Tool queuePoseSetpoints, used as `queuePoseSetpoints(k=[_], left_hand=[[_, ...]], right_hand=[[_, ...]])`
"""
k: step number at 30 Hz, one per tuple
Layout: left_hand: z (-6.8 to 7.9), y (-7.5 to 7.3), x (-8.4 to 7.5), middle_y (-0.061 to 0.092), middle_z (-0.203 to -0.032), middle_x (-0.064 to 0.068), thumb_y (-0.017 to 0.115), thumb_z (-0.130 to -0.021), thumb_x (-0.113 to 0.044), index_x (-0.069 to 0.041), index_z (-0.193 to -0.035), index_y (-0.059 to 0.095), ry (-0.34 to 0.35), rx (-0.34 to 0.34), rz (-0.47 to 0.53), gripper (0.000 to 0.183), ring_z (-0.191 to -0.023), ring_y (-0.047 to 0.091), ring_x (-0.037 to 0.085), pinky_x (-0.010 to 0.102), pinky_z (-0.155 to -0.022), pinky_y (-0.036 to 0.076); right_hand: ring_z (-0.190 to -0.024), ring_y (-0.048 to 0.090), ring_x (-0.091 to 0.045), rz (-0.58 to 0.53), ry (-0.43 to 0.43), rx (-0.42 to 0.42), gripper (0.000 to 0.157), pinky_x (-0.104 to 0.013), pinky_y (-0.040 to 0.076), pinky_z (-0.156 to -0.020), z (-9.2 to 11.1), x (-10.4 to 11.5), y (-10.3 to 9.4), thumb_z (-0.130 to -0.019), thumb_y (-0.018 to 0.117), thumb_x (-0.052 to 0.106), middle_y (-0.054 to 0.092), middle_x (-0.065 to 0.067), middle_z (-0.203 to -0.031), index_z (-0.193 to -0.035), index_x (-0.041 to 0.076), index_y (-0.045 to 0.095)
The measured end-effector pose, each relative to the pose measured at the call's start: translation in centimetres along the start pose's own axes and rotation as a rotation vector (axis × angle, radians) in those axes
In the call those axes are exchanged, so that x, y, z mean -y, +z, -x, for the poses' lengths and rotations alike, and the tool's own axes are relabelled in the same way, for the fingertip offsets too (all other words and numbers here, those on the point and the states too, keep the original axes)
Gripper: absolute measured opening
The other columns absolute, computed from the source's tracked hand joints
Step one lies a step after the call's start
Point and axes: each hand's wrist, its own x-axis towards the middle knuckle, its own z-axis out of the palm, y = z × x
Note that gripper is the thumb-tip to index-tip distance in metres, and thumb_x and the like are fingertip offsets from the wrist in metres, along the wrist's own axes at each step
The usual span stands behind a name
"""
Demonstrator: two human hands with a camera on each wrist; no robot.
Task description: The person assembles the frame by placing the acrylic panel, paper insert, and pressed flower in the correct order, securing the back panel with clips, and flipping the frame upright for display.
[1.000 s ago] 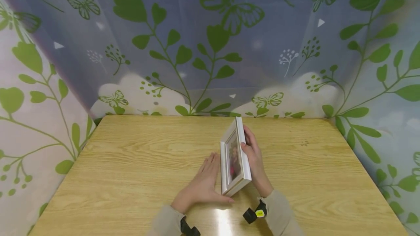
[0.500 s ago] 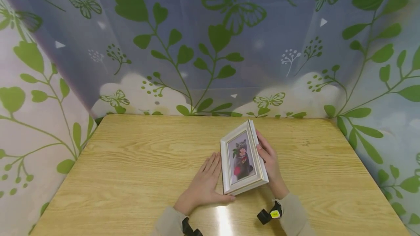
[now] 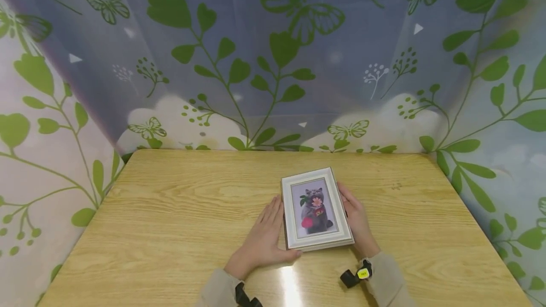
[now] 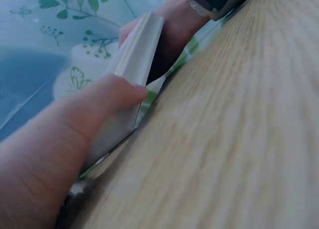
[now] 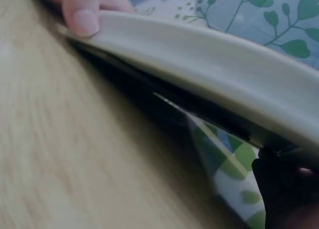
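A white picture frame [image 3: 342, 236] with a photo of a grey cat [image 3: 314, 212] and flowers lies face up at a low tilt in the head view. Its right side is raised off the wooden table [image 3: 183, 212], as the right wrist view shows a dark gap under the frame's edge [image 5: 199, 52]. Along the left edge my left hand [image 3: 262, 238] rests flat with straight fingers, its thumb [image 4: 112, 97] touching the near edge by the corner. My right hand [image 3: 360, 224] holds the right edge, fingers [image 5: 281, 184] underneath; the frame hides part of them.
A patterned cloth [image 3: 222, 60] with green leaves and butterflies hangs behind the table and on both sides. Black wrist straps with cameras [image 3: 350, 278] sit on both forearms. A bright light reflection [image 3: 290, 283] shows on the table near the front.
My right hand has moved right and lowered the frame's right side from nearly upright to almost flat, turning its photo upward. The left hand has stayed at the left edge.
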Motion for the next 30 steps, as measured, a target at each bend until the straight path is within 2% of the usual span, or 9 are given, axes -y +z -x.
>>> queuePoseSetpoints(k=[4, 11, 14, 18, 20, 23, 26, 28, 30], left_hand=[[0.0, -0.3, 0.3, 0.005, -0.164, 0.020, 0.065, -0.076, -0.070, 0.004, -0.156, 0.009, 0.016, -0.023, 0.098, 0.123, -0.151, 0.008, 0.030, 0.046, -0.119, 0.011], [0.1, -0.4, 0.7, 0.009, -0.164, 0.016, 0.079, -0.070, -0.054, -0.001, -0.158, 0.000, 0.017, -0.099, 0.348, 0.129, -0.149, 0.017, 0.032, 0.052, -0.117, 0.017], [0.0, -0.6, 0.5, 0.010, -0.164, 0.013, 0.083, -0.068, -0.051, -0.006, -0.159, -0.003, 0.003, -0.110, 0.403, 0.133, -0.148, 0.020, 0.031, 0.052, -0.116, 0.021], [-0.1, -0.5, 0.4, 0.009, -0.164, 0.011, 0.081, -0.075, -0.051, -0.010, -0.159, -0.005, -0.053, -0.118, 0.507, 0.127, -0.147, 0.021, 0.031, 0.051, -0.115, 0.023], [-0.2, -0.5, 0.4, 0.009, -0.164, 0.013, 0.074, -0.085, -0.046, -0.009, -0.159, -0.004, -0.096, -0.148, 0.618, 0.114, -0.147, 0.021, 0.033, 0.049, -0.116, 0.022], [-0.4, -0.6, 0.4, 0.009, -0.162, 0.021, 0.060, -0.099, -0.026, 0.000, -0.158, 0.001, -0.136, -0.229, 0.911, 0.087, -0.146, 0.021, 0.037, 0.046, -0.115, 0.023], [-0.8, -0.8, 0.6, 0.017, -0.157, 0.030, 0.050, -0.101, -0.004, 0.010, -0.154, 0.010, -0.149, -0.332, 1.172, 0.067, -0.142, 0.028, 0.041, 0.036, -0.111, 0.032], [-0.9, -0.8, 0.7, 0.023, -0.154, 0.033, 0.047, -0.100, 0.003, 0.012, -0.152, 0.015, -0.151, -0.372, 1.259, 0.062, -0.140, 0.032, 0.043, 0.031, -0.107, 0.036], [-1.0, -0.9, 0.8, 0.026, -0.153, 0.032, 0.048, -0.099, 0.006, 0.012, -0.151, 0.018, -0.147, -0.399, 1.277, 0.061, -0.138, 0.034, 0.043, 0.028, -0.106, 0.038]], right_hand=[[-0.148, 0.021, -0.021, -0.025, 0.054, -0.011, 0.055, -0.024, 0.029, -0.113, 0.1, -0.1, 0.3, -0.108, 0.039, 0.030, 0.025, -0.008, -0.162, -0.155, 0.003, 0.028], [-0.115, 0.057, -0.004, -0.167, 0.127, 0.000, 0.059, -0.025, 0.049, -0.095, 0.4, -0.2, 1.2, -0.105, 0.050, 0.021, 0.030, -0.017, -0.158, -0.158, 0.013, 0.026], [-0.111, 0.061, -0.007, -0.271, 0.162, -0.019, 0.058, -0.028, 0.051, -0.094, 0.5, -0.1, 1.4, -0.105, 0.047, 0.012, 0.033, -0.022, -0.155, -0.158, 0.011, 0.024], [-0.108, 0.065, -0.015, -0.424, 0.180, -0.042, 0.058, -0.033, 0.054, -0.091, 0.6, -0.1, 1.8, -0.103, 0.045, 0.004, 0.055, -0.013, -0.139, -0.157, 0.009, 0.025], [-0.109, 0.065, -0.017, -0.468, 0.154, -0.018, 0.059, -0.035, 0.053, -0.091, 0.6, -0.2, 2.1, -0.103, 0.045, 0.002, 0.063, -0.005, -0.131, -0.157, 0.007, 0.023], [-0.114, 0.063, -0.018, -0.521, 0.089, 0.041, 0.060, -0.036, 0.052, -0.094, 0.6, -0.3, 2.6, -0.103, 0.044, 0.001, 0.066, 0.001, -0.127, -0.158, 0.006, 0.020], [-0.118, 0.062, -0.019, -0.565, 0.032, 0.080, 0.059, -0.036, 0.051, -0.096, 0.5, -0.2, 3.1, -0.103, 0.043, 0.000, 0.064, -0.002, -0.131, -0.158, 0.006, 0.020], [-0.119, 0.061, -0.019, -0.583, 0.008, 0.096, 0.059, -0.036, 0.050, -0.096, 0.3, -0.2, 3.4, -0.104, 0.041, -0.001, 0.062, -0.003, -0.133, -0.158, 0.006, 0.019], [-0.119, 0.060, -0.019, -0.592, -0.010, 0.102, 0.058, -0.036, 0.050, -0.097, 0.1, -0.1, 3.6, -0.104, 0.040, -0.002, 0.062, -0.004, -0.133, -0.158, 0.005, 0.019]])
